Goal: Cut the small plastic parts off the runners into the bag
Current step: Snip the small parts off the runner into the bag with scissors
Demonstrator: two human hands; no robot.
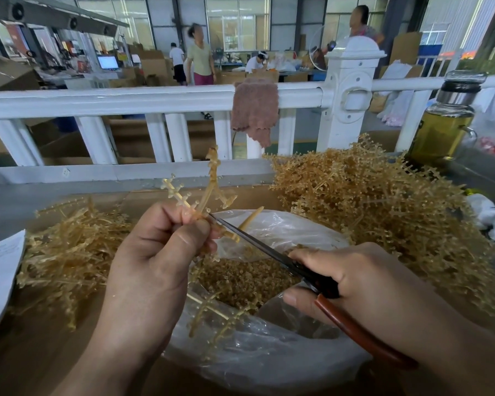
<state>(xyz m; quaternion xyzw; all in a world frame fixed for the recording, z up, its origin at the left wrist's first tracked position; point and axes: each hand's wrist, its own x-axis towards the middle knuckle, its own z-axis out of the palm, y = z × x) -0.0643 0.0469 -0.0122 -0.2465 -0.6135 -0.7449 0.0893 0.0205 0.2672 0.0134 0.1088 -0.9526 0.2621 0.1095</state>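
Grip of the left hand (160,252) pinches the runner (210,178), stem toward 12 o'clock; right hand (355,281) clamps scissors (269,252) angled in from 4 o'clock

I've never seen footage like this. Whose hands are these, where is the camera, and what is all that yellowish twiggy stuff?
No machine here: a person works with bare hands, and the single camera sits on their head, looking forward and down. The left hand pinches a branched plastic runner above a clear bag. The right hand grips scissors, blades at the runner. Small cut parts lie in the bag. A left heap and a larger right heap of runners flank it. Behind stands a white railing with a cloth draped over it.
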